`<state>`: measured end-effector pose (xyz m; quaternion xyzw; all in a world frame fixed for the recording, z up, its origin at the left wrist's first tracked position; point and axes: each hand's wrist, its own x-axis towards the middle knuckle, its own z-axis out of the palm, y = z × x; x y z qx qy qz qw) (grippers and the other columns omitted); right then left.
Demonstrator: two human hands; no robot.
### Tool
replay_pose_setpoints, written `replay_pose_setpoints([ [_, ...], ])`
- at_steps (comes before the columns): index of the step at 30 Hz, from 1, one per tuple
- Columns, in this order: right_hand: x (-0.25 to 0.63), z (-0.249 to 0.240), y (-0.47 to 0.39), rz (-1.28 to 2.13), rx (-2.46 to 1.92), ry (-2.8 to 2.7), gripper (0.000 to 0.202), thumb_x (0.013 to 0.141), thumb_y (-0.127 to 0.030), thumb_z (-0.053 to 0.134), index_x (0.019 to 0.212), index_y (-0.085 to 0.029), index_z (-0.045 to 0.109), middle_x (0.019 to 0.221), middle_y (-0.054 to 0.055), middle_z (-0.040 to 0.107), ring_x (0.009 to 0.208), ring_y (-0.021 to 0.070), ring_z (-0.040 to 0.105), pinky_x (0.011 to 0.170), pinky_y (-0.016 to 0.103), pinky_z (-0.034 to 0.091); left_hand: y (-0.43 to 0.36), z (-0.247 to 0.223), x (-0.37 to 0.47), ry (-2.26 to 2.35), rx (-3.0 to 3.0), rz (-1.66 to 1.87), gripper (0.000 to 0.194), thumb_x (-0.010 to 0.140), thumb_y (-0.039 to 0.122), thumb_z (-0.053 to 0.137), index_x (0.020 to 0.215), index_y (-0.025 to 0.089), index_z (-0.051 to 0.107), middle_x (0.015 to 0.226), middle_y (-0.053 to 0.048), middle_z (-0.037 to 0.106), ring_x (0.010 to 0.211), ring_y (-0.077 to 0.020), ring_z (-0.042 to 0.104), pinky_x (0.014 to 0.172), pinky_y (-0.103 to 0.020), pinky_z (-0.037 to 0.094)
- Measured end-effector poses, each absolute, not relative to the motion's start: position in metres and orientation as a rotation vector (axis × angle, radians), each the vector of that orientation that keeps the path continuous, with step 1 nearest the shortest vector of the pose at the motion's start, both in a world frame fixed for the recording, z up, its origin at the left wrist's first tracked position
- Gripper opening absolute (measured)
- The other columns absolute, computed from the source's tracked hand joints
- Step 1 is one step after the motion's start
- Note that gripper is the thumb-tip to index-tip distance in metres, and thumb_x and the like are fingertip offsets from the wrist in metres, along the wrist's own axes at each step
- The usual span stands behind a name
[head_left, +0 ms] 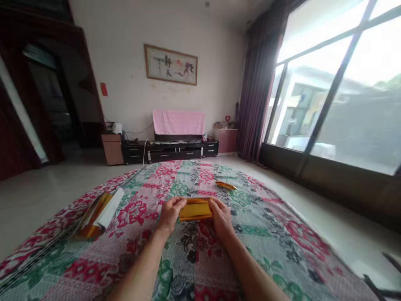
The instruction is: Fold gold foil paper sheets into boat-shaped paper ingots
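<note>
A folded piece of gold foil paper is stretched between my two hands above the patterned cloth. My left hand pinches its left end, thumb on top. At the right end, my right hand grips the paper in the same way. Beyond my right hand, a slim gold folded piece lies on the cloth. To the left rests a stack of gold sheets with a white strip along its right side.
A low black cabinet stands by the far wall, with a pink cloth over a screen on it. Large windows and a dark curtain are on the right. Part of a dark object shows at the lower right edge.
</note>
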<state>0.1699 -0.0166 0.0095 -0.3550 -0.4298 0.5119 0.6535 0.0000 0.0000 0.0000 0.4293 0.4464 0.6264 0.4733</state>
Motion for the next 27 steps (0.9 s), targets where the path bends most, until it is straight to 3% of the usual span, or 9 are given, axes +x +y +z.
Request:
replay_pose_setpoints([
  [20, 0.1675, 0.0090, -0.0145, 1.115, -0.839, -0.949, 0.024, 0.066, -0.040, 0.064, 0.069, -0.017, 0.063, 0.058, -0.003, 0.057, 0.052, 0.0106, 0.047, 0.050, 0.020, 0.037, 0.0025, -0.0005, 0.0006, 1.055, 1.035, 1.502, 0.029, 0.057, 0.039, 0.070, 0.072, 0.015, 0.065, 0.061, 0.002, 0.061, 0.056, -0.0134, 0.055, 0.057, -0.024, 0.043],
  [27, 0.1674, 0.0095, -0.0159, 1.022, -0.912, -1.008, 0.029, 0.066, -0.043, 0.062, 0.074, -0.015, 0.066, 0.063, 0.000, 0.061, 0.058, 0.0144, 0.052, 0.052, 0.022, 0.040, 0.0028, -0.0006, 0.0011, 1.038, 1.016, 1.518, 0.028, 0.058, 0.037, 0.070, 0.073, 0.015, 0.064, 0.059, 0.003, 0.059, 0.054, -0.0124, 0.053, 0.056, -0.024, 0.041],
])
